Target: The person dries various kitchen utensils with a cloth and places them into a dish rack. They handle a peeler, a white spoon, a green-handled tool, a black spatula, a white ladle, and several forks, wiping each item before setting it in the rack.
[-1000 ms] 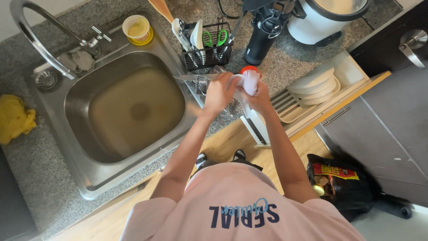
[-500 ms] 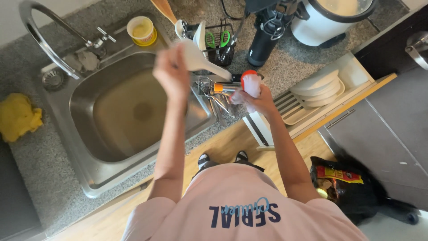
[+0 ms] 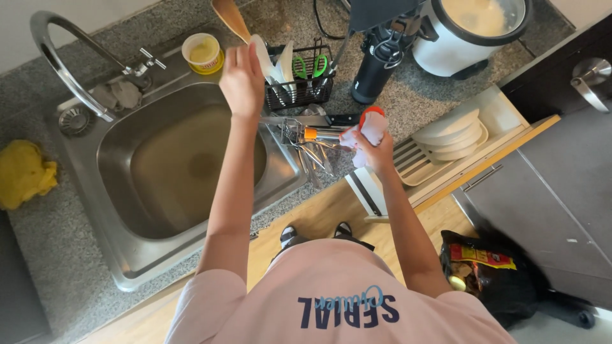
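Head view: yellow tub (image 3: 203,52) behind sink (image 3: 121,255).

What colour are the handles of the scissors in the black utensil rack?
Bright green, on the scissors standing in the utensil rack; head view.

**A:** ok so what are you actually wearing in this one? Hard to tell from above.

**B:** You've got on a pale pink short-sleeved t-shirt (image 3: 331,293), loose fit, sleeves ending above the elbows. There's dark navy block lettering across the chest with a lighter blue script word laid over it, upside down from this view.

**A:** anything on your arms or hands?

**B:** Nope, both forearms are uncovered. Your left hand (image 3: 241,78) and right hand (image 3: 373,148) are bare: no gloves, watch or rings that I can make out.

**A:** and below?

**B:** Dark footwear (image 3: 315,234) with white bits, peeking out past the shirt's far edge.
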